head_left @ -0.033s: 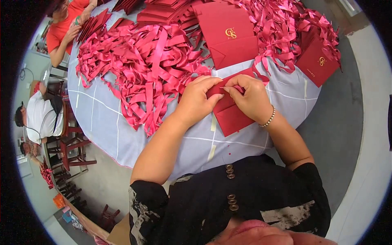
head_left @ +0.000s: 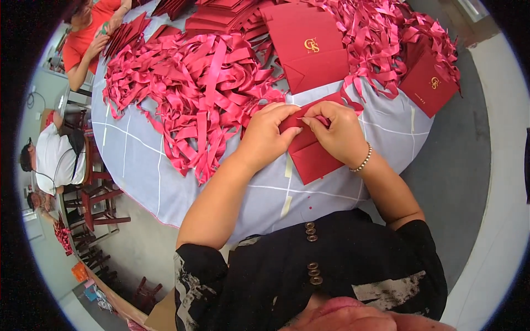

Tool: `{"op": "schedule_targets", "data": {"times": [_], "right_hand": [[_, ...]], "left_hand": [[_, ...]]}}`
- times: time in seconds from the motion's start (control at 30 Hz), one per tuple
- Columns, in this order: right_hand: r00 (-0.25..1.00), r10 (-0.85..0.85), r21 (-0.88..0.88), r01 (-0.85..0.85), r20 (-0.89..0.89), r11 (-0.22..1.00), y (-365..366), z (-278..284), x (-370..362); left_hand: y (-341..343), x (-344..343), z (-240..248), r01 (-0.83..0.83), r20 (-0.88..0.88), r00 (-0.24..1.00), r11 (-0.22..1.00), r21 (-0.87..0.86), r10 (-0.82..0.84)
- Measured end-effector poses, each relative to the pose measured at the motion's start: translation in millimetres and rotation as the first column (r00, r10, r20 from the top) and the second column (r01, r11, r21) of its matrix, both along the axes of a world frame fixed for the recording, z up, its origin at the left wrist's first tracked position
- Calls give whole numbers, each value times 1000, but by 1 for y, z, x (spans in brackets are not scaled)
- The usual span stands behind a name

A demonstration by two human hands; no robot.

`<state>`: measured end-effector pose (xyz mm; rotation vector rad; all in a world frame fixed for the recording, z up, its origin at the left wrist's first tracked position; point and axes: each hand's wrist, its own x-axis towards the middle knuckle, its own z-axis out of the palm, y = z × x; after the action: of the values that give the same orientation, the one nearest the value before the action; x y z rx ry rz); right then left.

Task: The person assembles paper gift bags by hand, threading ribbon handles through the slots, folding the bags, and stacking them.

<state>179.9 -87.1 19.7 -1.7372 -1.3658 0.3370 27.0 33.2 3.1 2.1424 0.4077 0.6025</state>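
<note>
A small red paper bag (head_left: 316, 163) lies flat and slanted on the cloth-covered table in front of me. My left hand (head_left: 268, 132) grips its upper left part, thumb and index finger closing in near the bag's upper edge. From the other side my right hand (head_left: 341, 135), with a beaded bracelet at the wrist, pinches a pink-red ribbon (head_left: 323, 119) against the bag. Its fingertips almost meet those of the left hand. Some ribbon (head_left: 352, 103) shows beyond the right knuckles. Exactly where the ribbon's end sits is hidden by the fingers.
A big heap of ribbons (head_left: 182, 83) spreads at the left, another ribbon pile (head_left: 375, 49) at the far right. A larger red bag (head_left: 306, 47) lies beyond my hands; another red bag (head_left: 432, 85) rests at the table's right edge. A co-worker in red (head_left: 80, 47) handles bags at far left.
</note>
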Motion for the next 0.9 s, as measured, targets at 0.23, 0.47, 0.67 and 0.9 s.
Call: {"op": "schedule_targets", "data": {"times": [0.23,0.47,0.67,0.9], "right_hand": [[991,-25,103,11,134,995,2,-5,-11],[947,-31,165,-23,318,986,3,-5,-21],[900,-38,98,-6,435,995,1,-8,-26],[975,96,152,-128,200,980,-5,7,-7]], "left_hand": [[-2,1,0,-22,-5,1000,1000,7,22],[-1,-1,0,-39,-19,999,999,-5,39],[-7,3,0,-9,-3,1000,999,43,9],[-9,-2,7,-44,49,998,995,-88,48]]}}
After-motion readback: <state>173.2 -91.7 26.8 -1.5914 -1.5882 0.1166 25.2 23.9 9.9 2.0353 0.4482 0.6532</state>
